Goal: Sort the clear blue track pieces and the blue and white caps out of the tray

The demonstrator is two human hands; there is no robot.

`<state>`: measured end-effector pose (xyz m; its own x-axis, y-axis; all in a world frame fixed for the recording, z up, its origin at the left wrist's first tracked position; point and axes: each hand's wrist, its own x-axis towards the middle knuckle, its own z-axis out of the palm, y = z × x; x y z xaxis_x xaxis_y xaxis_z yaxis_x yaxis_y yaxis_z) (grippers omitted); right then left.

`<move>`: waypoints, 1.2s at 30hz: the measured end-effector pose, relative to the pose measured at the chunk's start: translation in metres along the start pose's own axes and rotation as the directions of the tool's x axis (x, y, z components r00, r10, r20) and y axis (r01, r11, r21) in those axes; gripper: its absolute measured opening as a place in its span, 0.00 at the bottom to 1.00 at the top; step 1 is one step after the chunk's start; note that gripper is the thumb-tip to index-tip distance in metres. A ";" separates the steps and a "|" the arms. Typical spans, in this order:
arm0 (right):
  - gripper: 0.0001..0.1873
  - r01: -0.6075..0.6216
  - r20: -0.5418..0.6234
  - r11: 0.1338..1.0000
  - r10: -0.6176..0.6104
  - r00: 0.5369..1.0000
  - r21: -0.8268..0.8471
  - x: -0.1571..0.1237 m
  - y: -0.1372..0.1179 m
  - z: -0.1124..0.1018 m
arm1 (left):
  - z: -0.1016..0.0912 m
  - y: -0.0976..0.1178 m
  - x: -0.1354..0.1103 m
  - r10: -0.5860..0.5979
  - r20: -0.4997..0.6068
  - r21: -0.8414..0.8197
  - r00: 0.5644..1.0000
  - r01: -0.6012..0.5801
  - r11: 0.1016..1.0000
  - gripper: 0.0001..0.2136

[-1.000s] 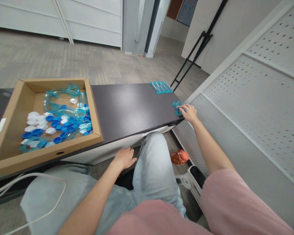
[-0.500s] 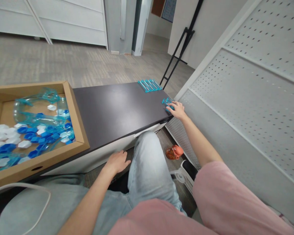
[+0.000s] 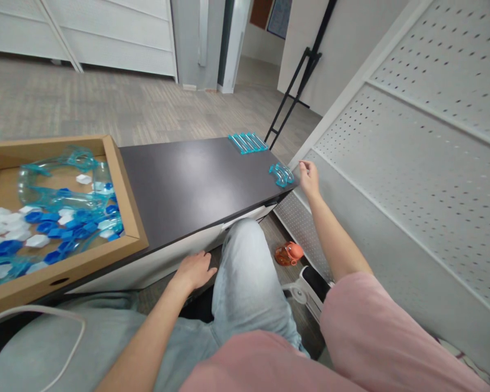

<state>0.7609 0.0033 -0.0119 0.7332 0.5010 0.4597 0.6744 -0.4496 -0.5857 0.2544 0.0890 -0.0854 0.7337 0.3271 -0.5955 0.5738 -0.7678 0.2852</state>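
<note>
My right hand [image 3: 309, 178] is raised beside the right end of the dark cabinet top [image 3: 188, 185]. Its fingers are curled together and nothing shows in them. Just left of it lie several curved clear-blue plastic tube pieces [image 3: 281, 175], close together and apart from the hand. Behind them, straight clear-blue tube pieces [image 3: 248, 142] form a neat row near the far edge. My left hand [image 3: 195, 270] hangs low in front of the cabinet, near my knee, with its fingers loosely stretched and holding nothing.
On the left, a cardboard box [image 3: 126, 201] holds larger clear-blue tubes with blue and white hexagonal pieces. An orange bottle [image 3: 288, 253] stands on the floor beside my knee. A white perforated panel [image 3: 392, 163] borders the right side; a black stand [image 3: 296, 81] is behind.
My right hand has let go of the curved tube pieces and moved right, its fingers drawing together. The pieces now lie uncovered. The left hand stays in place.
</note>
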 end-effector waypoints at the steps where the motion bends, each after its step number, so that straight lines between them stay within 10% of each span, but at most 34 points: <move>1: 0.24 -0.011 -0.018 0.999 0.012 1.000 0.046 0.002 -0.005 -0.001 | 0.000 0.000 -0.001 -0.006 -0.009 -0.014 1.000 0.006 1.000 0.22; 8: 0.22 0.318 0.222 0.924 -0.362 0.905 0.211 -0.026 -0.092 0.034 | -0.014 0.008 -0.013 0.010 -0.050 -0.157 0.999 -0.018 0.987 0.21; 16: 0.18 0.699 0.445 0.546 -0.824 0.349 0.462 -0.128 -0.322 0.112 | -0.018 0.002 -0.008 -0.038 -0.058 -0.281 0.998 0.020 0.960 0.23; 20: 0.25 0.768 0.526 0.459 -0.829 0.189 0.447 -0.170 -0.413 0.166 | -0.021 -0.006 -0.009 -0.037 -0.084 -0.298 0.996 0.010 0.955 0.24; 26: 0.27 0.788 0.652 0.488 -0.744 0.150 0.376 -0.193 -0.463 0.222 | -0.028 -0.018 -0.015 -0.033 -0.063 -0.287 0.997 0.014 0.958 0.29; 36: 0.30 0.188 0.655 0.749 -0.652 0.382 0.635 -0.182 -0.457 0.231 | -0.035 -0.015 -0.017 -0.009 -0.061 -0.299 0.998 -0.010 0.954 0.29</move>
<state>0.2990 0.2878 0.0178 -0.2158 0.9690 0.1200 0.5879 0.2271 -0.7764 0.2458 0.1140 -0.0532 0.7493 0.3672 -0.5511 0.6493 -0.5712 0.5022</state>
